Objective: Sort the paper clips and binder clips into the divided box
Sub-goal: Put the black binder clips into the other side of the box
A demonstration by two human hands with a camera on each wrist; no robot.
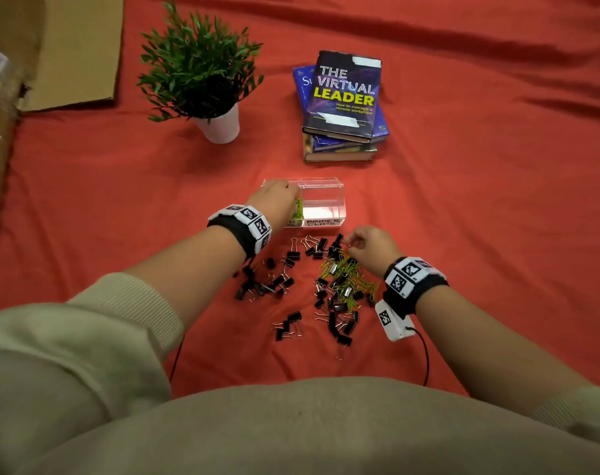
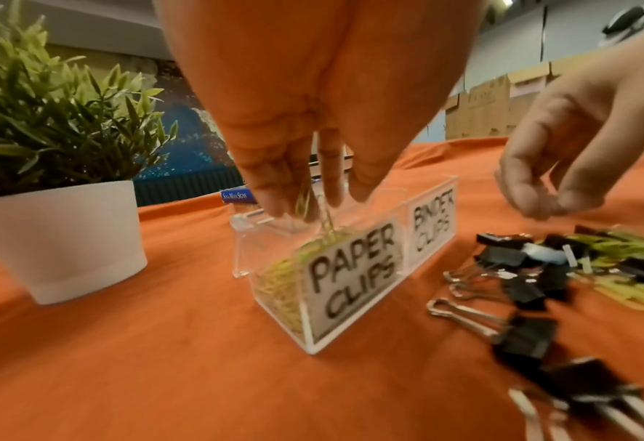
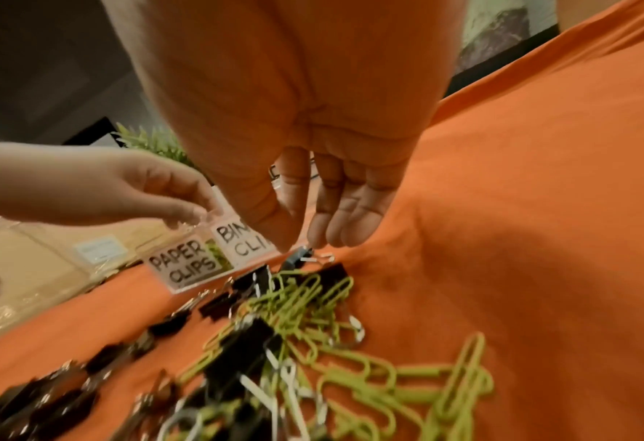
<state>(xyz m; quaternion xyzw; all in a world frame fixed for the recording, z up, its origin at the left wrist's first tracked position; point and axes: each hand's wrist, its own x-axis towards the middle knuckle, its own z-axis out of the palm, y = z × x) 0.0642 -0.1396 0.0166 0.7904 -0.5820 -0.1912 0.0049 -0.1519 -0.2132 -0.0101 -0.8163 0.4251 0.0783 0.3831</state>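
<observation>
A clear divided box (image 1: 339, 186) labelled "PAPER CLIPS" and "BINDER CLIPS" (image 2: 426, 191) stands on the red cloth. My left hand (image 1: 281, 197) hangs over its left compartment, where yellow-green paper clips (image 2: 275, 286) lie. A few more clips dangle between its thumb and fingers (image 2: 313, 203). Black binder clips (image 1: 278, 279) and green paper clips (image 1: 346, 272) lie mixed in front of the box. My right hand (image 1: 353, 243) hovers at the pile's far right, fingers (image 3: 305, 238) pointing down just above a binder clip (image 3: 297, 259), holding nothing that I can see.
A potted plant (image 1: 220, 125) stands at the back left and a stack of books (image 1: 343, 104) behind the box. Cardboard (image 1: 69, 49) lies at the far left. A cable (image 1: 425, 354) trails from my right wrist camera.
</observation>
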